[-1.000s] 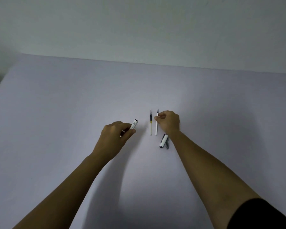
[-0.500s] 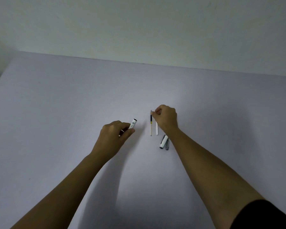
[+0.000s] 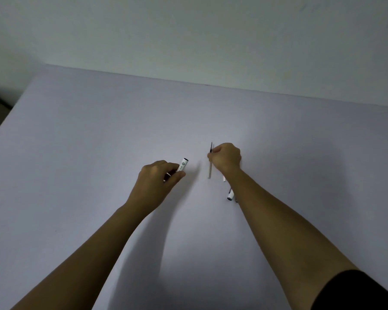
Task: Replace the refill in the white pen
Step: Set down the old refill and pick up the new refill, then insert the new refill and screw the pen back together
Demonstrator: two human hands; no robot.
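White pen barrel (image 3: 182, 165), seen from the head camera, was clamped in the left hand (image 3: 157, 179) above the table (image 3: 99, 142). A thin refill (image 3: 210, 162) was pinched in the right hand (image 3: 226, 158); it was judged light, slender and bendable, best held near its middle.

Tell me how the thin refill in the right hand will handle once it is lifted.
The refill is long and very thin, so probably light and slightly bendy. It looks round and smooth, so it may slip in the right hand, or roll if set back on the table.
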